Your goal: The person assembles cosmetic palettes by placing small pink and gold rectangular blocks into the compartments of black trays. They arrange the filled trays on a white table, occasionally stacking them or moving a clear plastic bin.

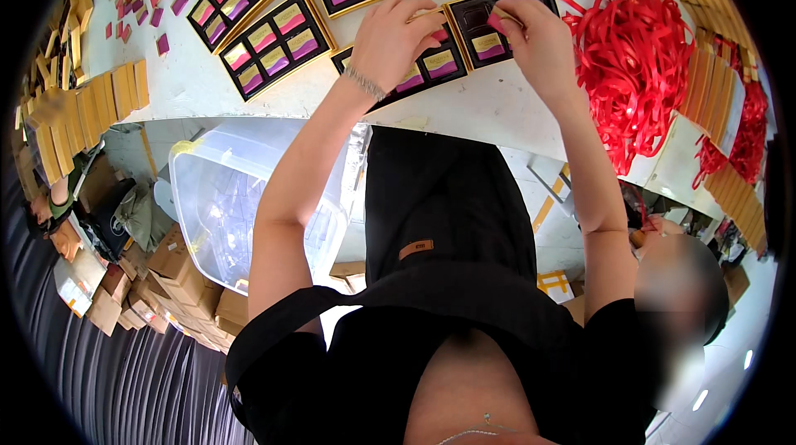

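- We see a black gold-edged tray (531, 10) on the white counter (489, 109), one purple-and-gold packet (489, 46) seated in it.
- Our right hand (539, 39) pinches a pink packet (496, 24) over the tray.
- Our left hand (394, 39) curls its grip on a neighbouring tray (427, 68).
- Red ribbon (630, 72) lies heaped just right.

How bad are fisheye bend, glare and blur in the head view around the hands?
Head view: strong bend, the white table edge curves and a black rim cuts the corners; light is even, with soft shadows; the left hand and right hand over the black gold-edged tray read fairly sharp; the clear plastic bin shows mild sheen; one patch at the right is blurred out.
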Demonstrator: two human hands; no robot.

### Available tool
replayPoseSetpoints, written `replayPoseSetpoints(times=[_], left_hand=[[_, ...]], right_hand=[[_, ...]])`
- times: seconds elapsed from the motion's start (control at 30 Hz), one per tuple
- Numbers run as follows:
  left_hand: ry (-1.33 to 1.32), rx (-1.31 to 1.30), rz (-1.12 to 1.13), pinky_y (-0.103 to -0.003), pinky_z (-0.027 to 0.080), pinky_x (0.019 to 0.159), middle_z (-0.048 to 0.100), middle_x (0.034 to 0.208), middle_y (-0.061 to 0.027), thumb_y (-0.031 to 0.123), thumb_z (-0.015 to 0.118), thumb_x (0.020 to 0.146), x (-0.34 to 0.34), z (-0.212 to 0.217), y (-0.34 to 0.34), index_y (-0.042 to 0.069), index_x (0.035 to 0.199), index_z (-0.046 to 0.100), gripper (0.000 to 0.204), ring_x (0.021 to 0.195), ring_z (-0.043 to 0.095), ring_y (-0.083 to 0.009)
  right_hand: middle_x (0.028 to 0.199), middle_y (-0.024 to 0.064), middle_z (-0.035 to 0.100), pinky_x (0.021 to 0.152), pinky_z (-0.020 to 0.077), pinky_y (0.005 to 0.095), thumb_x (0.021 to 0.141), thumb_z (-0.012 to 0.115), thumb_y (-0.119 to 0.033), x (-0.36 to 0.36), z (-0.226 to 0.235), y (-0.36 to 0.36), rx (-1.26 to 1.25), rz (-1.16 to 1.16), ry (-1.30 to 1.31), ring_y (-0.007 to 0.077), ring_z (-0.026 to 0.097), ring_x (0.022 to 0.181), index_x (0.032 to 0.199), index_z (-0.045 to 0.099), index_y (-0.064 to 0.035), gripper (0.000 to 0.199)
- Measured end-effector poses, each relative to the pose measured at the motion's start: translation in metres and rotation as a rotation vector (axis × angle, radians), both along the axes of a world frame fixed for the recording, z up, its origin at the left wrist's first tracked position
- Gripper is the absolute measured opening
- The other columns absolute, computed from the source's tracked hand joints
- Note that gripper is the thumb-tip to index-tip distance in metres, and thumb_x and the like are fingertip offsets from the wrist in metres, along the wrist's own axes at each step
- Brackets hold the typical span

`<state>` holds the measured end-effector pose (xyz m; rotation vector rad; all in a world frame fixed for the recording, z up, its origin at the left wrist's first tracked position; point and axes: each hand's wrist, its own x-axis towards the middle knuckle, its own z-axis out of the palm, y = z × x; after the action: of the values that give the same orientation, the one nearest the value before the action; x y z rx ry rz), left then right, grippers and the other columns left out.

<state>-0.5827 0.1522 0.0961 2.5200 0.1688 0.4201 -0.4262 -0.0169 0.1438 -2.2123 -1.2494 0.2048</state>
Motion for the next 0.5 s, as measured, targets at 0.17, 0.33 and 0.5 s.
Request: replayPoseSetpoints(times=[0.17,0.33,0.5], left_hand=[[0.069,0.157,0.135,-0.051,0.039,0.100,0.058,0.130,-0.0061,0.023,0.069,0.083,-0.021,0.010,-0.041,0.009,0.126,0.057,0.046,0.122,0.054,-0.0254],[0.298,0.324,0.119,-0.070,0.027,0.104,0.043,0.148,-0.0052,0.047,0.066,0.082,-0.035,0.004,-0.056,0.009,0.139,0.047,0.071,0.138,0.038,-0.0190],[0.339,0.321,0.105,-0.073,0.022,0.103,0.037,0.152,-0.0042,0.056,0.065,0.078,-0.036,0.001,-0.060,0.009,0.143,0.043,0.083,0.141,0.033,-0.0178]], right_hand=[[0.093,0.0144,0.060,0.075,0.0525,0.0384,0.083,0.068,-0.010,-0.021,-0.011,0.010,-0.041,-0.002,-0.224,0.0313,0.063,0.089,0.108,0.062,0.0011,0.028],[0.101,0.0133,0.063,0.072,0.0546,0.0366,0.087,0.065,-0.005,-0.010,0.000,-0.001,0.249,-0.226,0.191,0.0284,0.066,0.087,0.108,0.064,0.0009,0.023],[0.125,0.0082,0.061,0.100,0.0458,0.0397,0.081,0.063,-0.001,-0.010,-0.025,-0.023,0.055,0.279,-0.172,0.0266,0.055,0.121,0.111,0.066,-0.0044,0.031]])
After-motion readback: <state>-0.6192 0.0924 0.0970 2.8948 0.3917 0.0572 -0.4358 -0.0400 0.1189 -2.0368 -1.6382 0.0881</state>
